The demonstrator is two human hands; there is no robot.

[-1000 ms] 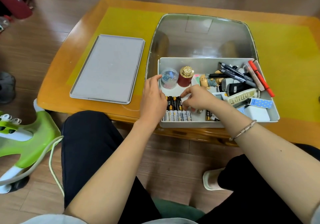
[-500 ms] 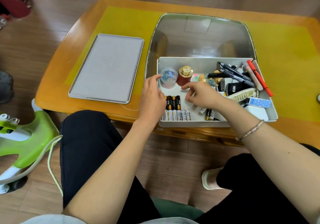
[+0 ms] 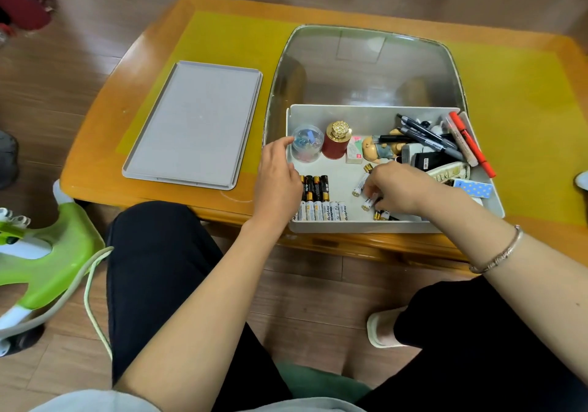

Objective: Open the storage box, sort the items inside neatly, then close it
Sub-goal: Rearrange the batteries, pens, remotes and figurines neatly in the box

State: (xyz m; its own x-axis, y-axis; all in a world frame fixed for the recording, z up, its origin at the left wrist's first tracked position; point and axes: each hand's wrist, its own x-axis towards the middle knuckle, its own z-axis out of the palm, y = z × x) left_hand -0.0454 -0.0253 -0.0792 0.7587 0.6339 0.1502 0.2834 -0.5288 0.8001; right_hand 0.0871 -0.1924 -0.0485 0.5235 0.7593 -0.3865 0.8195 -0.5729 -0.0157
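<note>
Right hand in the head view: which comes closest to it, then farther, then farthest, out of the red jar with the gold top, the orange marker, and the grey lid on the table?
From the right hand:
1. Red jar, up and to its left inside the box.
2. Orange marker, along the box's right side.
3. Grey lid, outside the box, far left on the table.
The first two are fairly close.

I am seeing soft, even indoor light with only faint shadows. The glossy orange wooden table [image 3: 95, 169] is catching pale sheen along its near edge, and its clear glass inset panel [image 3: 366, 64] is mirroring the ceiling. Wide-angle bending is curving the edges, and the far corners are looking smeared.
</note>
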